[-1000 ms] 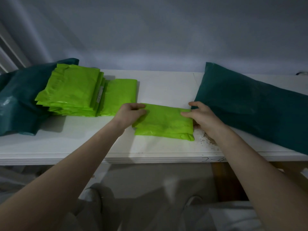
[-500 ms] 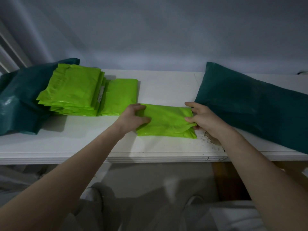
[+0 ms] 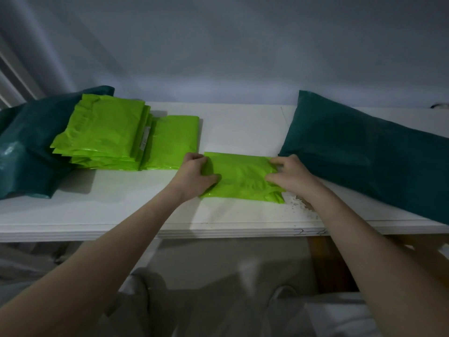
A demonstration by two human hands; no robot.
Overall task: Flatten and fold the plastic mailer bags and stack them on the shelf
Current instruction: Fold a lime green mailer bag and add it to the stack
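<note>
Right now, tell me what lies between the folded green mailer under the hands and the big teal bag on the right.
Head view: only bare white shelf and the right hand, gripping the folded green mailer beside the teal bag.

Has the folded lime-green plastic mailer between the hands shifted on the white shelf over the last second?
No. The folded lime-green mailer keeps its gap to the large teal bag; only its ends crumple as the left hand and right hand tighten their grip.

A folded lime-green mailer bag [image 3: 243,180] lies flat mid-shelf [image 3: 121,210], well right of the stacked green bags [image 3: 107,132].
</note>
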